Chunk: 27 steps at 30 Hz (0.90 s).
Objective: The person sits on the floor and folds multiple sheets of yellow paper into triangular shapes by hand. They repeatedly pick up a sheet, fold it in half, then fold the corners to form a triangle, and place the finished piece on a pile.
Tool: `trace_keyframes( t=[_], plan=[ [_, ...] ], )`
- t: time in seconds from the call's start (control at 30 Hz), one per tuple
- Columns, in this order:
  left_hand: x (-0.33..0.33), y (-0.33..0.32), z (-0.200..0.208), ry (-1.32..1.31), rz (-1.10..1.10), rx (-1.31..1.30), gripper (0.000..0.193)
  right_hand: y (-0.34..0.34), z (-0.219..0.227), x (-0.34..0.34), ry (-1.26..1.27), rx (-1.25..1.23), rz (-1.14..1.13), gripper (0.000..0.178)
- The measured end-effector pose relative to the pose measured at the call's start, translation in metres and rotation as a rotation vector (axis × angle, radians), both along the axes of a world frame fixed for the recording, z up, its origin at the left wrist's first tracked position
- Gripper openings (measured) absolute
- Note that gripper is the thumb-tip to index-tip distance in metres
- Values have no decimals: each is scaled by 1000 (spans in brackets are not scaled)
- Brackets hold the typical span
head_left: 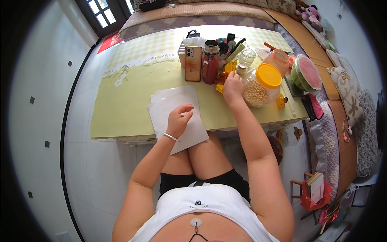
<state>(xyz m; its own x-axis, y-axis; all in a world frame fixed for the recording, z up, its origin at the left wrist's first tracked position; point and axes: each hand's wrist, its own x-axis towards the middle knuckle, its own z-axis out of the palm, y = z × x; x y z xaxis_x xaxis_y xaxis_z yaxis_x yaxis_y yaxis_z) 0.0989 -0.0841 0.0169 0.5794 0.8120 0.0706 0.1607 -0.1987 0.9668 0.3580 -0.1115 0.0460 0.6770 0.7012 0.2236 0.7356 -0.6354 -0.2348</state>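
While left grip (186,114) hangs empty, half-curled over paper (197,130), right grip (233,85) at yellow packet (231,66), hold unclear

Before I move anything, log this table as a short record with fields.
Left hand: over white sheets, loosely curled; contact unclear
Right hand: at a yellow item; grip unclear
Sheets: overhang the near table edge
Right of that hand: clear jar with yellow lid
Beyond sheets: gold phone, upright, left of red bottle
Surface: green tablecloth
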Motion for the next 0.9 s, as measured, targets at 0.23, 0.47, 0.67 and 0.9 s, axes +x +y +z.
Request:
trace_keyframes(
  t=[0.23, 0.47, 0.67, 0.9],
  plan=[
    [-38, -2, 15, -24, 106, 91, 19, 4, -30, 6, -26, 55, 28, 48],
    [-92, -15, 18, 272, 95, 813, 27, -23, -5, -33, -123, 361, 534, 50],
    [-107, -67, 11, 633, -152, 892, 83, -84, -27, -101, 139, -4, 1201, 83],
    [-117, -49, 2, 468, -159, 750, 40, -95, -39, -96, 360, 10, 1217, 71]
  ],
)
